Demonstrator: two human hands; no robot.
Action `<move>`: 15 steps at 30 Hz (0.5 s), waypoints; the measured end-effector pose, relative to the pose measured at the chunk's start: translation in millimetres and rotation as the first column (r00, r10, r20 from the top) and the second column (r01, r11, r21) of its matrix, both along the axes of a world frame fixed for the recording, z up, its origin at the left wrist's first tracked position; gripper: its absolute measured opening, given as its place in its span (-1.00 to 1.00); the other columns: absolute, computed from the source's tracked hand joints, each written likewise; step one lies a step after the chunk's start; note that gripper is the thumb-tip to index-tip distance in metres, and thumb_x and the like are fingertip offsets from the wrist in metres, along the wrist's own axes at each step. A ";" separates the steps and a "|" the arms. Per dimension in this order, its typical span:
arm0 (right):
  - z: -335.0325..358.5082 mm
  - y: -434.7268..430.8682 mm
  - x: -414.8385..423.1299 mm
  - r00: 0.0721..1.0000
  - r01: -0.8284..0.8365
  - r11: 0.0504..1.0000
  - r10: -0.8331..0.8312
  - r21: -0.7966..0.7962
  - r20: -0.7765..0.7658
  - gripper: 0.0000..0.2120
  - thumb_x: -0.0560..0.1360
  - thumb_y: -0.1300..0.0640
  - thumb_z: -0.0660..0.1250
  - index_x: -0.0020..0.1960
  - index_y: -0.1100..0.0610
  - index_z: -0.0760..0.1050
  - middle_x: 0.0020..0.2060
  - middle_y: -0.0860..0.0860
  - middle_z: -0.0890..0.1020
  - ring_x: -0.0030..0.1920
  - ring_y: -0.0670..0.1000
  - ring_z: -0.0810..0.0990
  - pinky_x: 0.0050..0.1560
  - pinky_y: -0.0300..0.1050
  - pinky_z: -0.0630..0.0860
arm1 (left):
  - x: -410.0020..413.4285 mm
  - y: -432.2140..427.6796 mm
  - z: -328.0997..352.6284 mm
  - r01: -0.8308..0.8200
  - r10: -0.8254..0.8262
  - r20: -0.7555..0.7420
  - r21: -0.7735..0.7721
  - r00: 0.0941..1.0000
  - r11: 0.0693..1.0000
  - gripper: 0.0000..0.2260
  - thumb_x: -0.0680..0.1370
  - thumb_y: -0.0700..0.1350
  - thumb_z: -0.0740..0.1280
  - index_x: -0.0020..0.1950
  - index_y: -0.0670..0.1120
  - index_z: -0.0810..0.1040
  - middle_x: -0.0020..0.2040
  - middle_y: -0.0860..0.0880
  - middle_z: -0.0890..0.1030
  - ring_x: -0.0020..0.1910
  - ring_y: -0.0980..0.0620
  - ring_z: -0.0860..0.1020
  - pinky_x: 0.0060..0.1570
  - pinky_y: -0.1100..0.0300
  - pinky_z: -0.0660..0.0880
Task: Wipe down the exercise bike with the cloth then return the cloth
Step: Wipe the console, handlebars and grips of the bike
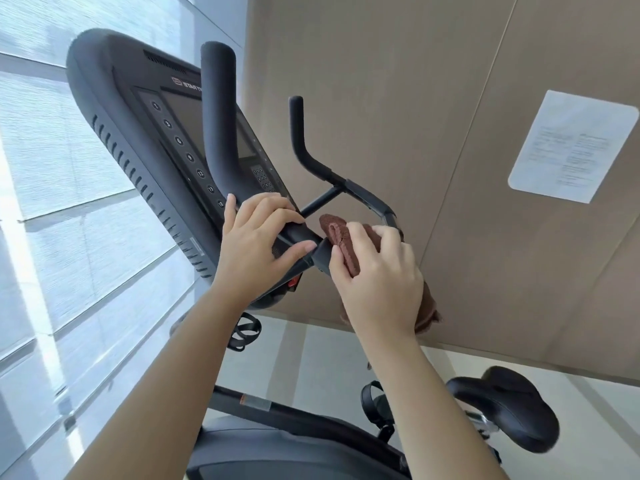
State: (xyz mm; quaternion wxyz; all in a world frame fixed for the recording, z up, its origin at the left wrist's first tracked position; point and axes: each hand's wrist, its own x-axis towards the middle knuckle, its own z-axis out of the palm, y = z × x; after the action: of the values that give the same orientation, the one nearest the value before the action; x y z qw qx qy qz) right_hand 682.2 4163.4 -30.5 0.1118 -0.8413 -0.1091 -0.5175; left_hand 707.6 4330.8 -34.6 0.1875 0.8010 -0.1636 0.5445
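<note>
Brown cloth (335,232) meets black bar (218,133) at the centre of the frame, where a person wipes down a bike (270,448) beside a tan wall (398,98). The left hand (261,244) grips the bar just below the console (156,133), with fingers curled over the top and the thumb closing from the other side. The right hand (379,282) holds the folded cloth clamped between curled fingers and thumb and presses it to the bar's junction, just beside the left hand; a loose tail hangs out past the palm towards the right. The wipe appears to be in its early stages. The far horn at upper centre, the console at upper left and the saddle (502,407) at lower right all appear yet to be covered. To do this stroke well, the cloth would best wrap round the tube rather than dab one face, then slide along its length under steady pressure while the left hand braces. That hand must then shift so the patch beneath it is wiped too. A light touch suits the console keys. A printed sheet (571,147) is fixed to the wall at right.
</note>
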 end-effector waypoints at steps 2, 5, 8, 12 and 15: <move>-6.9 -11.0 1.3 0.999 -0.031 0.999 0.030 0.011 0.042 -0.73 0.47 -0.05 0.19 0.07 0.01 0.54 -0.07 0.05 0.59 -0.24 0.07 0.49 -0.31 -0.22 0.29 | 0.3 -1.3 -0.9 -0.022 0.022 -0.001 0.008 1.000 1.000 -0.60 0.48 0.21 0.21 -0.02 -0.10 0.57 0.04 -0.03 0.57 0.21 -0.02 0.38 0.30 -0.16 0.07; -16.1 -30.6 4.7 0.988 -0.111 0.993 0.107 0.035 0.108 -0.76 0.45 0.00 0.25 0.05 0.03 0.57 -0.06 0.06 0.60 -0.20 0.09 0.53 -0.30 -0.20 0.40 | -1.8 -0.7 0.1 -0.048 0.049 -0.023 0.043 0.999 0.998 -0.57 0.49 0.22 0.17 0.01 -0.12 0.56 0.06 -0.05 0.57 0.21 -0.04 0.39 0.28 -0.21 0.12; -21.0 -49.5 9.3 0.961 -0.246 0.969 0.240 0.033 0.139 -0.74 0.43 0.02 0.27 0.05 0.08 0.60 -0.03 0.08 0.62 -0.15 0.11 0.56 -0.17 -0.22 0.44 | -8.3 -2.1 2.8 -0.048 0.052 -0.064 0.063 0.997 0.997 -0.48 0.48 0.29 0.11 0.04 -0.13 0.56 0.08 -0.07 0.56 0.21 -0.07 0.39 0.27 -0.21 0.12; -23.6 -76.6 19.1 0.905 -0.413 0.909 0.404 0.052 0.136 -0.73 0.42 0.08 0.27 0.04 0.14 0.61 -0.02 0.10 0.62 -0.09 0.14 0.60 -0.05 -0.15 0.51 | -17.4 -4.0 7.3 -0.060 0.077 -0.116 0.140 0.990 0.988 -0.42 0.42 0.32 0.15 0.08 -0.15 0.55 0.12 -0.09 0.54 0.24 -0.12 0.40 0.23 -0.11 0.20; -22.9 -91.5 29.5 0.843 -0.536 0.842 0.530 0.056 0.094 -0.73 0.43 0.11 0.27 0.05 0.18 0.60 0.00 0.13 0.61 -0.05 0.16 0.60 0.01 -0.03 0.53 | -24.8 -6.0 9.8 -0.045 0.065 -0.164 0.123 0.984 0.991 -0.36 0.40 0.36 0.14 0.13 -0.15 0.55 0.18 -0.10 0.53 0.29 -0.13 0.38 0.24 -0.05 0.20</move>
State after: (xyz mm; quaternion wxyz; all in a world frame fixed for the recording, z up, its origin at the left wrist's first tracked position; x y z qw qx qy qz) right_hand 711.8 4071.9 -53.4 0.2805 -0.7528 -0.3219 -0.5011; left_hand 682.8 4324.8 -24.8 0.1375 0.8580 -0.1571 0.4692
